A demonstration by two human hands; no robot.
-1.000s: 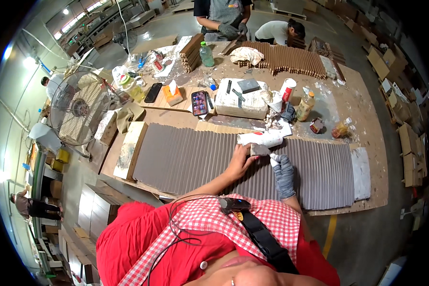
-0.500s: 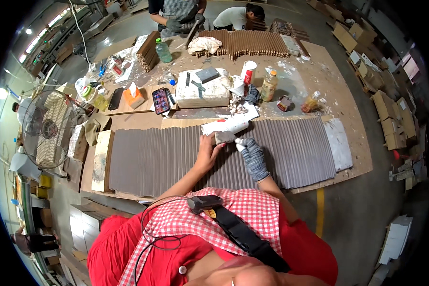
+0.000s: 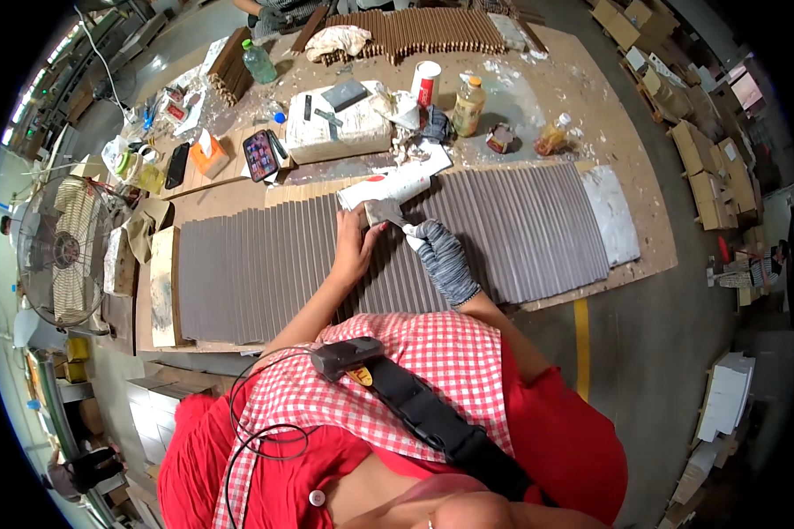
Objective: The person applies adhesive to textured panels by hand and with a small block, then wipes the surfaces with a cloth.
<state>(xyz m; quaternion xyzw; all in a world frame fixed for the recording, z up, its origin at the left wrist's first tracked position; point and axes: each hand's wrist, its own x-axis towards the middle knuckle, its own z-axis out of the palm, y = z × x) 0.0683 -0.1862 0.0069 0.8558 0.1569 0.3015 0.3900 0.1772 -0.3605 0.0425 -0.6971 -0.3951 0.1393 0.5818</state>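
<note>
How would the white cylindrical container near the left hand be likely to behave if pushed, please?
The white cylindrical container would probably roll, as it looks round and lies on its side. Pushed nearer, it might bump the left hand, which is right beside it. It could also be rather slippery to grasp, since its surface looks smooth.

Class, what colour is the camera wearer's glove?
The glove is mostly mottled grey; see the head view.
</note>
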